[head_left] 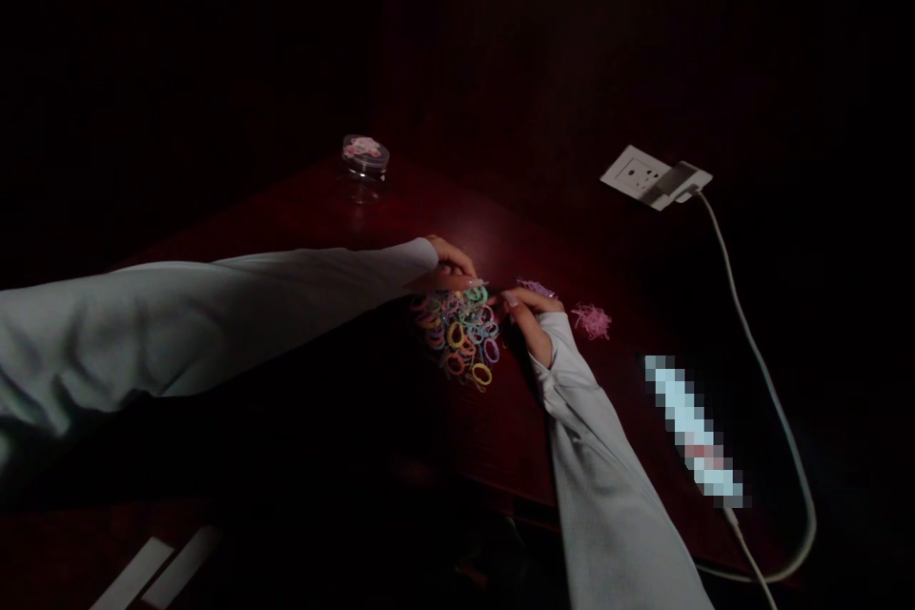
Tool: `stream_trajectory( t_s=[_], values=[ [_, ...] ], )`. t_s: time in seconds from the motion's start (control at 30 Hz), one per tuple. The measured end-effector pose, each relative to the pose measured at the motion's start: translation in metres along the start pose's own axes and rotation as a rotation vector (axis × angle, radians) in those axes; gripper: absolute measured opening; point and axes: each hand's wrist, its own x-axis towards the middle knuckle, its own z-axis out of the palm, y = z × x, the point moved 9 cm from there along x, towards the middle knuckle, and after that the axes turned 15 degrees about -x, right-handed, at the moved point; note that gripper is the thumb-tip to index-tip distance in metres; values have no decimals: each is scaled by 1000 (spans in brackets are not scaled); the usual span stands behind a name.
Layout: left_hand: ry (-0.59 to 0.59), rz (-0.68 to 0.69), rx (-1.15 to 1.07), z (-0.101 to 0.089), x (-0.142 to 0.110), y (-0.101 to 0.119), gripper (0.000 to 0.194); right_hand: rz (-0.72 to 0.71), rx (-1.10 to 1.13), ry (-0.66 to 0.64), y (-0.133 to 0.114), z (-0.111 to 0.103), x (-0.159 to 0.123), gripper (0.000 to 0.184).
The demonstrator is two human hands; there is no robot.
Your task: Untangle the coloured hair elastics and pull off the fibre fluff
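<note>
A pile of small coloured hair ties [457, 338] lies on the dark red table, in yellow, orange, green, purple and pink. My left hand [453, 262] reaches in over the pile's far edge, its fingers bent together just above a green hair tie [476, 294]. At the pile's right side is my right hand [530, 310], thumb and fingertips brought together. Whatever either hand pinches is too small and dark to make out. Beyond the right hand sits a purple bunch of thin strands [536, 288], partly covered by it.
A lidded clear jar [364, 167] stands at the back left. Pink shredded strands [592, 320] lie right of my hand. A pixelated lit phone [693, 429] rests on the right, its white cable [762, 353] looping to a charger [682, 181] in a wall socket [633, 173].
</note>
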Motion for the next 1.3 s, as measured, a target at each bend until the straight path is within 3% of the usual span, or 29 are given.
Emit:
stream_trajectory(
  t_s=[0.23,0.57,0.8,0.93,1.3],
  values=[
    [-24,135,69,0,3,13,41,2,-44,-3,-2,-1,-3,41],
    [27,72,84,-5,4,11,43,-7,-86,27,0,-1,-2,46],
    [48,-56,-2,-5,2,1,39,-4,-93,26,3,-1,-1,45],
    [42,-47,-2,-5,2,2,39,-12,-97,32,0,-2,-2,41],
    [29,157,-84,1,1,25,42,-117,-150,117,-14,-4,0,26]
  ],
)
